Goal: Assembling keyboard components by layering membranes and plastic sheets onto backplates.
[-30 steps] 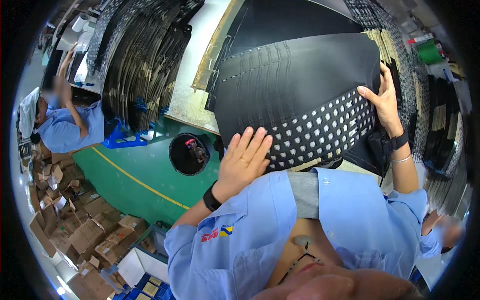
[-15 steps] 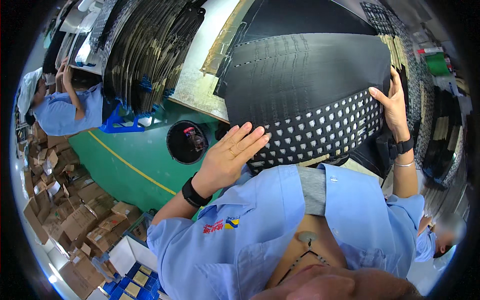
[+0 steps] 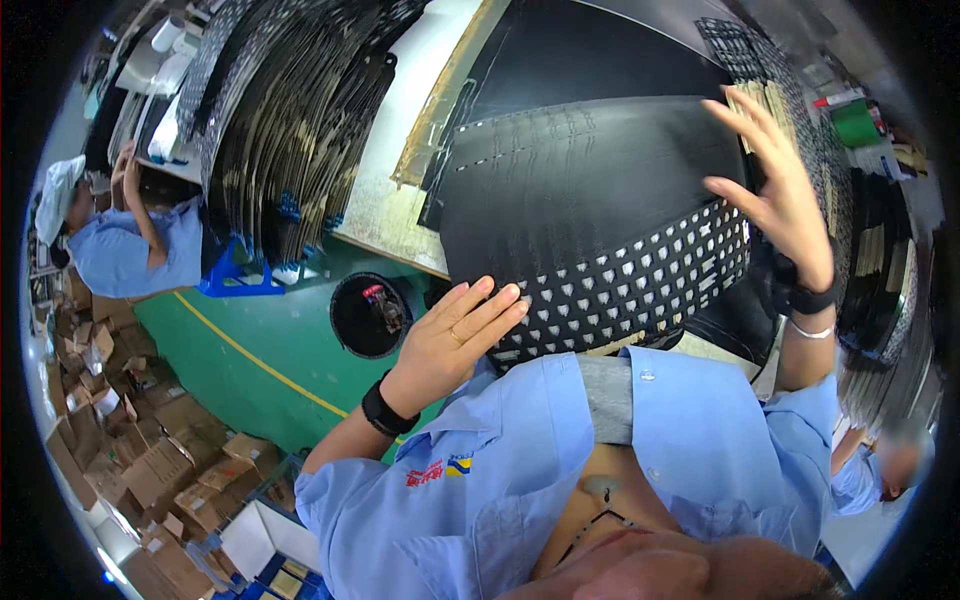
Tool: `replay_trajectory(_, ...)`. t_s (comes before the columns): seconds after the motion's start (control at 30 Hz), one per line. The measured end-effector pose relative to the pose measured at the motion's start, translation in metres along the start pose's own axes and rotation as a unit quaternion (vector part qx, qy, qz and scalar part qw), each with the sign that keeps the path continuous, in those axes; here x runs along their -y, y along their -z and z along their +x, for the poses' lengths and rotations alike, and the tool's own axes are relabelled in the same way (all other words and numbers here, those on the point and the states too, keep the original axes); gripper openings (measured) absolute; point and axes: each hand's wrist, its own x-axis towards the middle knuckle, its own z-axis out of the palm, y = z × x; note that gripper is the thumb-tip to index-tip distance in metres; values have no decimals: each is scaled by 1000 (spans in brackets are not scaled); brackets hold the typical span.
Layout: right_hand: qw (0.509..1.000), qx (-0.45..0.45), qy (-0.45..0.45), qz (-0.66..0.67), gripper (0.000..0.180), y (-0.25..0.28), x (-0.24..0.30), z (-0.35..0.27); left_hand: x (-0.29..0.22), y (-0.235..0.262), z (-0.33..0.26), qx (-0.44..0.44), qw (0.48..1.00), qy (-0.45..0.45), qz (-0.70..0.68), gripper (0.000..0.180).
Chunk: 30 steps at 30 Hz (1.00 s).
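Note:
A large black flexible sheet [image 3: 600,160] lies in front of me, its near part bending down toward my body. Rows of white square patches [image 3: 627,268] cover that near part. At the sheet's left edge, my left hand [image 3: 450,335] rests with fingers stretched out flat over the patterned corner; its thumb is hidden. My right hand [image 3: 775,190] is raised beside the right edge, open, fingers and thumb spread, holding nothing. Beneath the sheet another dark, smooth surface [image 3: 570,45] extends toward the back.
A worktable [image 3: 395,215] runs under the sheets. Thin black panels stand stacked at left [image 3: 290,130] and right [image 3: 870,260]. A black bin [image 3: 370,315] stands on the green floor. Co-workers sit at far left [image 3: 135,240] and lower right [image 3: 860,475]. Cardboard boxes [image 3: 165,455] pile up lower left.
My right hand has let go of the sheet's right edge and spread its fingers. The sheet and my left hand appear slightly lower in view; the left hand stays at its corner.

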Motion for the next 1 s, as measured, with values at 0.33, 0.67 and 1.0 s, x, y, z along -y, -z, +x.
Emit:
replay_trajectory(0.33,991,119,61,26,73,-84,10,39,12,-25,-7,-76,991,-60,89,34)
replay_trajectory(0.67,989,125,78,-20,75,-88,13,30,33,-1,28,-25,988,-120,93,39)
replay_trajectory(1.0,988,127,87,-30,76,-87,16,29,32,-2,27,9,998,-69,-2,34)
